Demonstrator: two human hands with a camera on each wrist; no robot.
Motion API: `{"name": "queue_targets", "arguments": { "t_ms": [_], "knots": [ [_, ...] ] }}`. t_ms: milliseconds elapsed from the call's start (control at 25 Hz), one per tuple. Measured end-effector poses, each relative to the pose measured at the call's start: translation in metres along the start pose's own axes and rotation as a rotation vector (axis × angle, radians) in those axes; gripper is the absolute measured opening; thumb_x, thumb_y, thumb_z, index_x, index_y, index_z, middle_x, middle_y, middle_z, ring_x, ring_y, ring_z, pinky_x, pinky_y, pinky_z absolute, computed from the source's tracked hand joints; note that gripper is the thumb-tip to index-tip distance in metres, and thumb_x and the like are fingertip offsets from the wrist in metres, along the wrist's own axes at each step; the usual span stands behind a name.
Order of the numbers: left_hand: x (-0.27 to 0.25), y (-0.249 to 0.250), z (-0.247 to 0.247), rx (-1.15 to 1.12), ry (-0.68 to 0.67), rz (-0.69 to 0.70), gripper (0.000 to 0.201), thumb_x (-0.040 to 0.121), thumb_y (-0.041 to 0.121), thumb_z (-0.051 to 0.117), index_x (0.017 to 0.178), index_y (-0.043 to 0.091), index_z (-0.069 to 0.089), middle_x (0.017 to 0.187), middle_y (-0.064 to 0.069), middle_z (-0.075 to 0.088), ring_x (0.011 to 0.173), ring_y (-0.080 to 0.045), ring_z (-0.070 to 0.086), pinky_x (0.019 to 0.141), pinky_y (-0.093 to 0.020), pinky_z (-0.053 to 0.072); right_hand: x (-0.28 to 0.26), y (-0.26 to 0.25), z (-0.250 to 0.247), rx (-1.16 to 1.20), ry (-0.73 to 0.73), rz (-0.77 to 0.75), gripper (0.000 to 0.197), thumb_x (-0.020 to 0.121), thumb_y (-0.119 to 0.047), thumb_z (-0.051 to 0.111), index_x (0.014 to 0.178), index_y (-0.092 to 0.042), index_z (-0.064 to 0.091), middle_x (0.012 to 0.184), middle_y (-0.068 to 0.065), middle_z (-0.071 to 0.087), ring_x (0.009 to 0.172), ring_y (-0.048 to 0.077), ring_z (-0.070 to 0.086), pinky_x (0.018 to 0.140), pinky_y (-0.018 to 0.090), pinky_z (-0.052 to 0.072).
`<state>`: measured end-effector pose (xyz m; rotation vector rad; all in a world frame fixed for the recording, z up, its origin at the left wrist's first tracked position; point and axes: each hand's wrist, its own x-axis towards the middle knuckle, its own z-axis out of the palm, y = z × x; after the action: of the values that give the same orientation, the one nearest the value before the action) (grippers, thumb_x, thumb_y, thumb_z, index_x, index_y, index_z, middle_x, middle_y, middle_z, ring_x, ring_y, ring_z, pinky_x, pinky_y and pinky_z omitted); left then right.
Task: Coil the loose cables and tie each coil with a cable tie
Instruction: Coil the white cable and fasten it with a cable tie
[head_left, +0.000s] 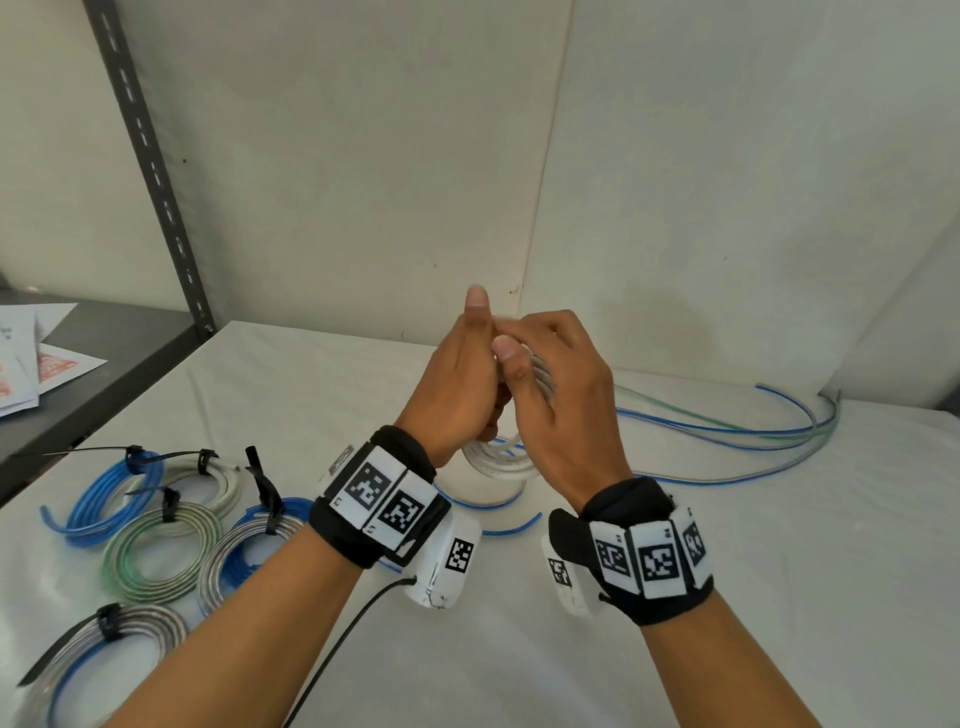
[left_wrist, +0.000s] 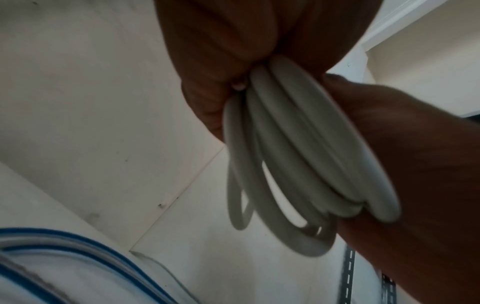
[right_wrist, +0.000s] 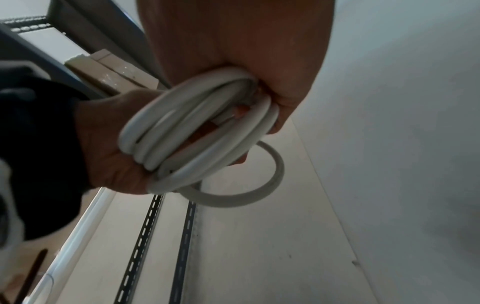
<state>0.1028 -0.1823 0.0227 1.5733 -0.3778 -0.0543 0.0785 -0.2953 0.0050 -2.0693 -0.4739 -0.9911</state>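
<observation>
- Left hand (head_left: 457, 384) and right hand (head_left: 556, 410) are both holding the white cable coil (head_left: 501, 457) up above the table (head_left: 779, 545), fingers curled round the bunched loops; no tie showing on it yet.
- In the wrist views the white loops are sitting side by side in both grips, one loop hanging looser below the rest.
- Done, judging by the lay: five tied coils are lying at table left, each carrying a black cable tie: a blue one (head_left: 111, 501), a white one (head_left: 223, 480), a green one (head_left: 158, 551), a grey-blue one (head_left: 244, 551) and a silver one (head_left: 124, 636).
- Left, by my reading: tying this white coil, then coiling the loose cables (head_left: 737, 441) trailing blue, green and clear across the table's right rear.
- A loose black cable tie (head_left: 353, 623) is lying under the left wrist.
- Containers: none visible; everything is lying straight on the table.
</observation>
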Motion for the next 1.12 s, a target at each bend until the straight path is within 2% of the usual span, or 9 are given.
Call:
{"name": "queue_targets", "arguments": {
  "t_ms": [80, 160, 280, 360, 480, 680, 840, 920, 1120],
  "knots": [
    [0.001, 0.001, -0.003, -0.018, 0.006, 0.005, 0.067, 0.101, 0.064, 0.012, 0.087, 0.011, 0.052, 0.048, 0.003, 0.039, 0.038, -0.011, 0.034, 0.041, -0.021, 0.029, 0.002, -0.001, 0.0, 0.057, 0.033, -0.005, 0.023, 0.102, -0.027, 0.054, 0.114, -0.014, 0.069, 0.109, -0.003, 0.061, 0.097, 0.006, 0.061, 0.082, 0.016, 0.047],
    [0.002, 0.0, -0.005, -0.005, -0.002, 0.016, 0.064, 0.101, 0.064, 0.015, 0.093, 0.016, 0.056, 0.051, -0.004, 0.046, 0.042, -0.018, 0.042, 0.042, -0.024, 0.034, 0.002, -0.002, 0.001, 0.067, 0.009, 0.012, 0.02, 0.104, -0.024, 0.053, 0.115, -0.016, 0.067, 0.107, -0.007, 0.066, 0.098, 0.007, 0.063, 0.083, 0.021, 0.049],
    [0.001, -0.002, -0.006, 0.054, 0.028, 0.009, 0.056, 0.102, 0.063, 0.02, 0.112, 0.022, 0.058, 0.087, -0.03, 0.066, 0.062, -0.031, 0.058, 0.051, -0.035, 0.045, -0.002, -0.002, 0.008, -0.308, 0.065, -0.021, 0.031, 0.104, -0.033, 0.042, 0.088, -0.018, 0.063, 0.077, -0.01, 0.057, 0.078, 0.014, 0.051, 0.067, 0.031, 0.039],
    [0.0, -0.004, -0.005, 0.117, 0.046, 0.013, 0.05, 0.104, 0.058, 0.02, 0.119, 0.026, 0.055, 0.095, -0.025, 0.068, 0.065, -0.025, 0.061, 0.052, -0.034, 0.047, -0.004, -0.002, 0.01, -0.474, 0.109, 0.002, 0.035, 0.103, -0.036, 0.036, 0.08, -0.018, 0.055, 0.068, -0.008, 0.051, 0.071, 0.018, 0.046, 0.065, 0.034, 0.034],
    [0.0, -0.004, -0.004, 0.157, 0.08, 0.058, 0.041, 0.108, 0.047, 0.023, 0.12, 0.024, 0.054, 0.089, -0.015, 0.069, 0.062, -0.016, 0.062, 0.048, -0.03, 0.046, -0.003, -0.002, 0.009, -0.338, 0.01, 0.082, 0.03, 0.105, -0.039, 0.032, 0.082, -0.022, 0.043, 0.063, -0.01, 0.047, 0.057, 0.012, 0.045, 0.055, 0.029, 0.032],
    [0.0, -0.005, 0.002, 0.045, 0.129, 0.134, 0.022, 0.106, 0.027, 0.038, 0.115, 0.015, 0.054, 0.062, -0.003, 0.055, 0.048, -0.013, 0.049, 0.043, -0.026, 0.038, 0.001, -0.004, 0.003, 0.045, 0.114, 0.232, 0.022, 0.098, -0.025, 0.051, 0.079, -0.014, 0.051, 0.065, -0.002, 0.061, 0.061, 0.016, 0.064, 0.057, 0.032, 0.051],
    [0.0, -0.013, 0.012, -0.001, 0.096, 0.076, 0.043, 0.108, 0.032, 0.034, 0.089, 0.005, 0.062, 0.055, -0.006, 0.055, 0.052, -0.018, 0.049, 0.053, -0.028, 0.044, 0.005, 0.005, -0.005, 0.08, 0.266, 0.334, 0.026, 0.097, -0.014, 0.056, 0.072, -0.011, 0.048, 0.055, -0.011, 0.047, 0.052, 0.003, 0.048, 0.054, 0.013, 0.035],
    [0.0, -0.014, 0.018, -0.059, 0.088, -0.01, 0.058, 0.109, 0.04, 0.03, 0.073, 0.006, 0.06, 0.052, -0.006, 0.05, 0.049, -0.019, 0.047, 0.051, -0.027, 0.045, 0.006, 0.007, -0.006, 0.081, 0.306, 0.355, 0.026, 0.098, -0.013, 0.055, 0.073, -0.008, 0.05, 0.056, -0.011, 0.044, 0.053, 0.003, 0.044, 0.054, 0.012, 0.034],
    [0.0, -0.012, 0.02, -0.199, 0.165, -0.048, 0.053, 0.11, 0.035, 0.03, 0.07, 0.009, 0.054, 0.044, 0.008, 0.036, 0.039, -0.009, 0.029, 0.041, -0.021, 0.029, 0.005, -0.001, -0.001, 0.111, 0.307, 0.361, 0.024, 0.1, -0.012, 0.054, 0.077, -0.004, 0.052, 0.06, -0.007, 0.047, 0.055, 0.002, 0.045, 0.055, 0.01, 0.035]
  ]
}}
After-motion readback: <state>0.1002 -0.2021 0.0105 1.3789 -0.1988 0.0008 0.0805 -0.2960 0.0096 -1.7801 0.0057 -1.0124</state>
